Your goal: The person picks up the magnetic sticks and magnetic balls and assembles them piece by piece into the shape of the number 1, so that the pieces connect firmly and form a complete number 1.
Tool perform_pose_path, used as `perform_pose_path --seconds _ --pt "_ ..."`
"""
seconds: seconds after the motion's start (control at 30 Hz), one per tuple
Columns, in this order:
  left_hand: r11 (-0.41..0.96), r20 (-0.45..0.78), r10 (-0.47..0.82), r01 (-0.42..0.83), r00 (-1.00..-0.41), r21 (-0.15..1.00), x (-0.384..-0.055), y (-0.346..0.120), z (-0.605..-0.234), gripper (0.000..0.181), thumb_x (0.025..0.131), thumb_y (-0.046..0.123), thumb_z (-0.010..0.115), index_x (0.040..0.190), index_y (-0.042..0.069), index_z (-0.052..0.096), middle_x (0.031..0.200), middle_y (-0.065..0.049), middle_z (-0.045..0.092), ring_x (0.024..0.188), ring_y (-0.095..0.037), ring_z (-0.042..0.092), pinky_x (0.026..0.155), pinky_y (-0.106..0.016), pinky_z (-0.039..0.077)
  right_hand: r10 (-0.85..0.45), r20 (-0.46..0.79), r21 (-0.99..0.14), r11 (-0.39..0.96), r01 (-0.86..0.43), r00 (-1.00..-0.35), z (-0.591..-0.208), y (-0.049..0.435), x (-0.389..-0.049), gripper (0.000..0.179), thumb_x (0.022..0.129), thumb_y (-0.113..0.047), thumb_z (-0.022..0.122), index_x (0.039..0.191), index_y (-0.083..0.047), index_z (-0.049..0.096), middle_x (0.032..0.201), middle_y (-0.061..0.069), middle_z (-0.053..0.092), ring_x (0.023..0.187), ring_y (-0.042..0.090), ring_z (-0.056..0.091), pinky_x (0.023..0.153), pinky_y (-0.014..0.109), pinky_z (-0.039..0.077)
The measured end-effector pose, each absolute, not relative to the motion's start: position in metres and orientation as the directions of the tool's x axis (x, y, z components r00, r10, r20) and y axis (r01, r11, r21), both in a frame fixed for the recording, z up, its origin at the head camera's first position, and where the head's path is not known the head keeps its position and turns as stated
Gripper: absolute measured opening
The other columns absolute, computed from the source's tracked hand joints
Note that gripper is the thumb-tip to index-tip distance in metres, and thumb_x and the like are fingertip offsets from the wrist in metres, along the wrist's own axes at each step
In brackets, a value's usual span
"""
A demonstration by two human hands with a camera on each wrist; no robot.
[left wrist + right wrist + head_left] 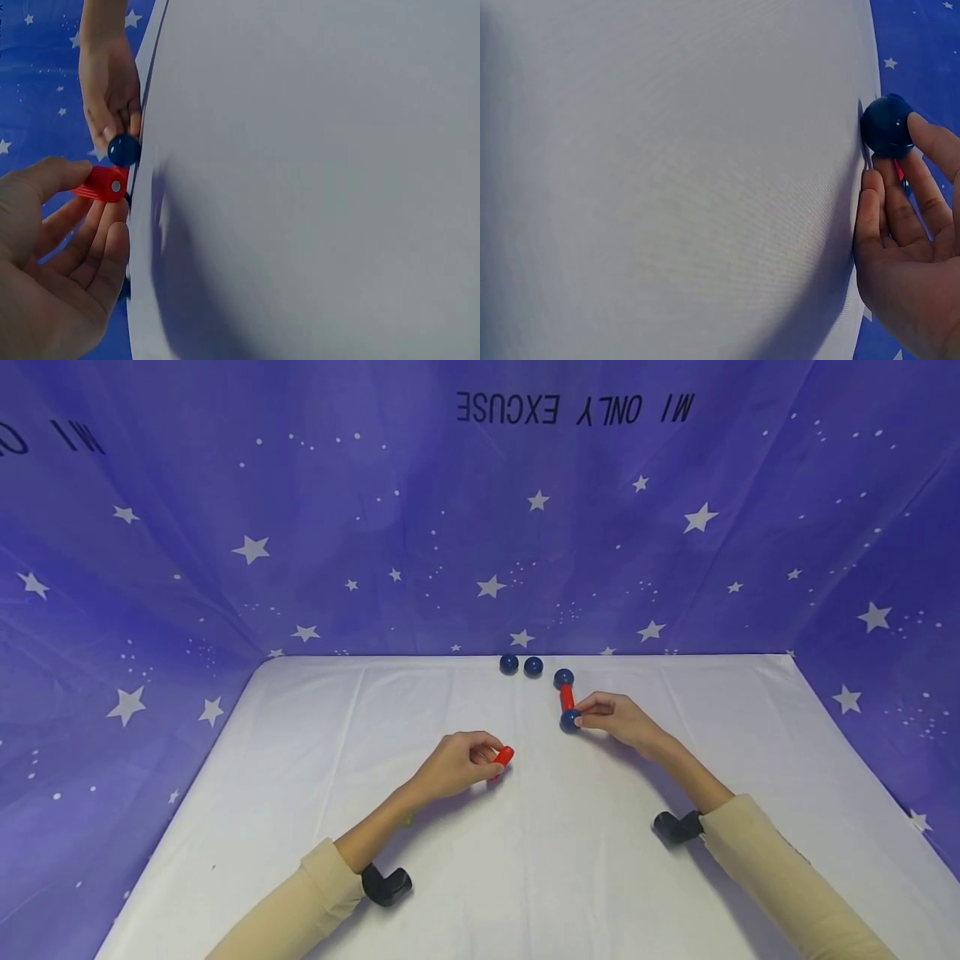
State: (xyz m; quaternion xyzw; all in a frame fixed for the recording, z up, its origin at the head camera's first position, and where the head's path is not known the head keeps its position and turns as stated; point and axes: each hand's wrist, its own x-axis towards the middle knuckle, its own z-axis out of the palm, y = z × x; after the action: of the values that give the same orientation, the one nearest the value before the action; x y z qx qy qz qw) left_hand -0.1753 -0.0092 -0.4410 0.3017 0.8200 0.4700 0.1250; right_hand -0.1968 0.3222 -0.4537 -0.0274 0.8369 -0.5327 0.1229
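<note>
Between thumb and fingers my left hand (pixel 459 765) pinches a short red rod (pixel 505 756), held at a slant over the white tabletop. In the left wrist view a small silvery disc shows on the end of that red rod (pixel 103 184). My right hand (pixel 621 720) pinches a dark blue ball (pixel 570 721). A second red rod (pixel 567 697) joins this ball to another blue ball (pixel 563 677) farther back, making one straight piece. The right wrist view shows the thumb against the held blue ball (pixel 889 126), with most of the rod hidden behind it.
Two loose blue balls, a left one (pixel 509 664) and a right one (pixel 533 667), lie near the back edge of the white table (pixel 420 693). A purple star-printed cloth (pixel 420 527) hangs behind and at both sides. Black curved mounts sit at both wrists.
</note>
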Motion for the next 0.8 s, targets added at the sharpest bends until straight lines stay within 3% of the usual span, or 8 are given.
perform_pose_path --seconds 0.37,0.63,0.8 --pt "0.373 -0.044 0.579 0.217 -0.814 0.902 -0.180 0.031 -0.448 0.026 0.087 0.013 0.074 0.111 0.002 0.071 0.080 0.004 0.071 0.064 -0.013 0.064 0.055 -0.022 0.045 -0.161 -0.187 -0.883 0.460 0.094 -0.969 -0.453 0.322 -0.197 0.035 0.092 -0.021 0.074 0.120 -0.002 0.066 0.110 0.010 0.070 0.108 0.027 0.059 0.089 0.042 0.040" --pt "0.346 -0.076 0.539 0.138 -0.839 0.928 -0.178 0.059 -0.454 0.025 0.086 0.013 0.077 0.108 0.002 0.073 0.081 0.003 0.074 0.068 -0.010 0.066 0.059 -0.021 0.049 -0.156 -0.204 -0.876 0.471 0.109 -0.966 -0.435 0.314 -0.190 0.032 0.094 -0.013 0.070 0.119 0.004 0.064 0.109 0.014 0.069 0.111 0.034 0.058 0.094 0.046 0.038" --pt "0.339 -0.100 0.507 0.091 -0.856 0.936 -0.176 0.073 -0.455 0.025 0.086 0.013 0.078 0.108 0.002 0.073 0.083 0.001 0.075 0.068 -0.008 0.065 0.060 -0.020 0.049 -0.162 -0.200 -0.886 0.450 0.108 -0.966 -0.452 0.322 -0.198 0.036 0.093 -0.018 0.072 0.121 0.001 0.065 0.110 0.012 0.069 0.110 0.030 0.058 0.093 0.046 0.037"
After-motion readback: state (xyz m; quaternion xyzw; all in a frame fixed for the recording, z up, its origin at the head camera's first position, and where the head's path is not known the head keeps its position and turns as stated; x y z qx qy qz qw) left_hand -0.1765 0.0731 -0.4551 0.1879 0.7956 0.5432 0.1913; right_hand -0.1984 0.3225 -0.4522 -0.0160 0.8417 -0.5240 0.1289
